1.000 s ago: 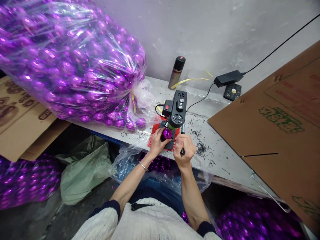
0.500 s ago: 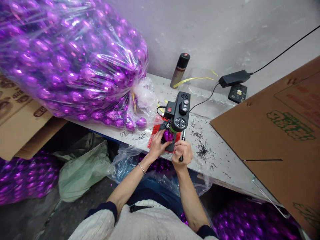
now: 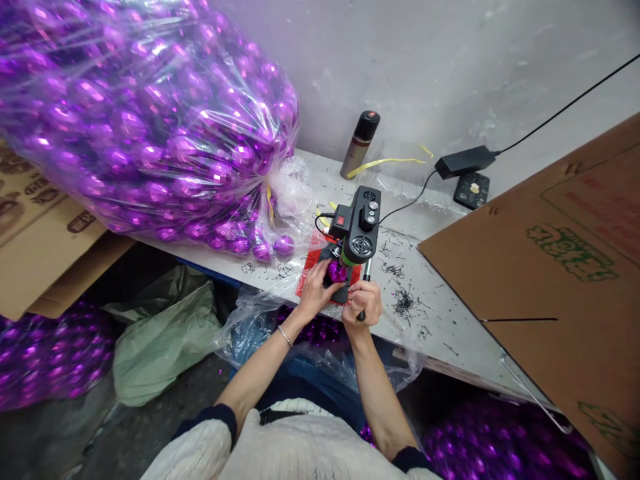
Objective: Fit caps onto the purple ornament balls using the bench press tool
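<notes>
My left hand (image 3: pixel 316 290) is closed on a shiny purple ball (image 3: pixel 337 271), fingers at its left side and thumb below it. The ball sits under the head of a small black bench drill press (image 3: pixel 361 227), which stands on a red sheet (image 3: pixel 309 271). My right hand (image 3: pixel 363 301) is wrapped round the black grip of the press's lever handle (image 3: pixel 368 269). The spot where the machine's head meets the ball is mostly hidden from above.
A big clear bag of purple balls (image 3: pixel 165 133) leans on the table's (image 3: pixel 440 320) left. Behind stand a spray can (image 3: pixel 360 145) and a black power adapter (image 3: pixel 465 162). A cardboard box (image 3: pixel 540 293) is on the right. Black shavings (image 3: pixel 404 301) lie on the tabletop.
The camera view has shifted slightly. Both hands keep their places on the ball and the lever; the right hand has moved very slightly left.
</notes>
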Motion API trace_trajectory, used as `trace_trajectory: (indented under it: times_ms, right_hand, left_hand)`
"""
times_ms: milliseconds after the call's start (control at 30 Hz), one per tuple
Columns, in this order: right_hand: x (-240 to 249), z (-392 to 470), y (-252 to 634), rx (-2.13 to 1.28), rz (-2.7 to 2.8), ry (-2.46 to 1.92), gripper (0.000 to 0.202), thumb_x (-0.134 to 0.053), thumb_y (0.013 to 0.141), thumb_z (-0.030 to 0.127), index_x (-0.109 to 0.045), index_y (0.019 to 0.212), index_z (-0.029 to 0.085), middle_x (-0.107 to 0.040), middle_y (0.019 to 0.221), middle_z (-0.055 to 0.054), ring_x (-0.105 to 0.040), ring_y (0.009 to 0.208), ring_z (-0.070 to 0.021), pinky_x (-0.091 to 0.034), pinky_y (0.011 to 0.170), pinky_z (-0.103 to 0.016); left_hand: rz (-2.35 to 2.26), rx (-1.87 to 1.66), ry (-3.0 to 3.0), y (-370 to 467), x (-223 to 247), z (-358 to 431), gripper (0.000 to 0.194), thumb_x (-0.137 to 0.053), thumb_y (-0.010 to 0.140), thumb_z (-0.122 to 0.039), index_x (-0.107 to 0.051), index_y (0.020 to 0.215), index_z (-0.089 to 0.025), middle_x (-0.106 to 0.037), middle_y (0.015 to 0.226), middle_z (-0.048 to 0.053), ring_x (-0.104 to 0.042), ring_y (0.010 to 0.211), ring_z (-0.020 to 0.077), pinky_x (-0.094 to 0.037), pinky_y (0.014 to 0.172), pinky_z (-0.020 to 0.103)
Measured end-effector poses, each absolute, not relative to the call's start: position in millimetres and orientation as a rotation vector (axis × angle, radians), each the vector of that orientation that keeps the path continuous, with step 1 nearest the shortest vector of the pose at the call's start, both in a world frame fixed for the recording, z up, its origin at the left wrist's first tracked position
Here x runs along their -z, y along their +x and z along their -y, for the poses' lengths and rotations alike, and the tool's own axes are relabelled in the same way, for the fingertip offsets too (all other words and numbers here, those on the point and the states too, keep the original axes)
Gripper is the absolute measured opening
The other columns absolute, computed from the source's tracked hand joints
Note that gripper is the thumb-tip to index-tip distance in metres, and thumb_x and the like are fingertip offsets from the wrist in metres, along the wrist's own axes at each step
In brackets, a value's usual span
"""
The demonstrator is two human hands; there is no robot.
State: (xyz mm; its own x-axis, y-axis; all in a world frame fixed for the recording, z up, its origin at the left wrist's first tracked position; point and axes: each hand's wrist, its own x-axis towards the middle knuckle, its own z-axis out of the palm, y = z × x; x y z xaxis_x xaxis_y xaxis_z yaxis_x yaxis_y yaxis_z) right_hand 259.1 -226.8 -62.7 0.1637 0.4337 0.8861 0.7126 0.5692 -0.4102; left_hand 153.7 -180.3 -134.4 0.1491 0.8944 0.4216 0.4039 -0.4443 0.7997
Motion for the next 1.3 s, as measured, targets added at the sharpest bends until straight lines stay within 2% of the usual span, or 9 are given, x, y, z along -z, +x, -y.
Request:
trace_trajectory:
  times_ms: [267, 600, 800, 900, 1000, 1067, 1133, 1200, 1300]
  right_hand:
    - [69.8, 220.5, 258.3, 0.403, 1.555, -0.936, 0.023, -0.038, 0.098, 0.020, -0.047, 0.077, 0.022, -0.056, 0.074, -0.001, -0.055, 0.067, -0.0125, -0.045, 0.062, -0.028]
    - [-11.8, 225.6, 256.2, 0.150, 1.402, -1.150, 0.028, -0.043, 0.097, 0.018, -0.050, 0.070, 0.021, -0.055, 0.067, 0.001, -0.055, 0.064, -0.0116, -0.044, 0.064, -0.027]
    - [7.2, 227.5, 255.4, 0.193, 1.442, -1.072, 0.026, -0.045, 0.093, 0.010, -0.050, 0.071, 0.022, -0.055, 0.067, 0.001, -0.055, 0.065, -0.0125, -0.043, 0.064, -0.027]
    - [13.3, 228.5, 254.6, 0.190, 1.457, -1.061, 0.025, -0.045, 0.093, 0.009, -0.050, 0.072, 0.022, -0.056, 0.067, 0.000, -0.055, 0.067, -0.0128, -0.043, 0.064, -0.027]
    - [13.9, 228.9, 255.0, 0.186, 1.471, -1.061, 0.024, -0.046, 0.092, 0.008, -0.050, 0.072, 0.021, -0.056, 0.068, 0.000, -0.055, 0.067, -0.0125, -0.043, 0.064, -0.027]
    - [14.0, 228.9, 255.0, 0.185, 1.467, -1.062, 0.024, -0.046, 0.092, 0.008, -0.050, 0.072, 0.021, -0.056, 0.069, 0.000, -0.055, 0.067, -0.0123, -0.043, 0.064, -0.027]
    - [14.5, 228.8, 254.7, 0.185, 1.463, -1.064, 0.025, -0.046, 0.092, 0.008, -0.050, 0.072, 0.021, -0.056, 0.069, 0.000, -0.055, 0.067, -0.0122, -0.043, 0.064, -0.027]
    - [15.3, 229.0, 254.4, 0.187, 1.464, -1.065, 0.025, -0.046, 0.092, 0.008, -0.049, 0.071, 0.021, -0.056, 0.069, 0.000, -0.055, 0.067, -0.0122, -0.043, 0.064, -0.027]
    - [16.4, 229.5, 254.1, 0.200, 1.474, -1.061, 0.025, -0.046, 0.092, 0.007, -0.050, 0.072, 0.021, -0.056, 0.069, 0.000, -0.055, 0.068, -0.0122, -0.044, 0.065, -0.026]
  left_hand:
    - [-1.233, -1.228, 1.919, 152.5, 130.9, 178.1, 0.056, -0.068, 0.089, -0.040, -0.052, 0.137, -0.017, -0.063, 0.132, 0.017, -0.060, 0.125, 0.0294, -0.049, 0.105, 0.049]
    - [-1.193, -1.337, 2.074, 135.6, 127.0, 209.9, 0.069, -0.075, 0.083, -0.044, -0.049, 0.141, -0.018, -0.063, 0.131, 0.017, -0.061, 0.125, 0.0308, -0.050, 0.106, 0.049]
    - [-1.068, -0.860, 2.416, 103.9, 172.7, 299.4, 0.076, -0.075, 0.077, -0.055, -0.050, 0.140, -0.020, -0.067, 0.124, 0.016, -0.069, 0.112, 0.0297, -0.059, 0.093, 0.043]
    - [-1.120, -0.969, 2.369, 100.0, 175.9, 297.9, 0.059, -0.072, 0.083, -0.052, -0.058, 0.130, -0.019, -0.070, 0.115, 0.013, -0.071, 0.107, 0.0269, -0.061, 0.089, 0.039]
    - [-1.225, -1.371, 2.254, 93.1, 142.4, 247.4, 0.025, -0.052, 0.100, -0.033, -0.065, 0.115, -0.017, -0.073, 0.100, 0.009, -0.072, 0.097, 0.0199, -0.060, 0.087, 0.034]
    - [-1.475, -1.518, 2.139, 83.2, 108.6, 194.4, 0.029, -0.040, 0.103, -0.022, -0.066, 0.113, -0.015, -0.073, 0.103, 0.011, -0.070, 0.100, 0.0201, -0.057, 0.091, 0.036]
    - [-1.693, -1.379, 2.150, 70.5, 76.7, 139.5, 0.032, -0.037, 0.102, -0.018, -0.066, 0.116, -0.013, -0.072, 0.114, 0.014, -0.066, 0.110, 0.0226, -0.052, 0.099, 0.040]
    - [-1.829, -0.925, 2.241, 58.3, 53.2, 95.0, 0.036, -0.037, 0.099, -0.013, -0.068, 0.116, -0.011, -0.070, 0.120, 0.017, -0.064, 0.116, 0.0246, -0.046, 0.104, 0.042]
    - [-1.748, -0.413, 2.338, 44.5, 34.4, 60.3, 0.027, -0.050, 0.093, -0.014, -0.075, 0.102, -0.011, -0.075, 0.104, 0.017, -0.069, 0.102, 0.0272, -0.045, 0.100, 0.041]
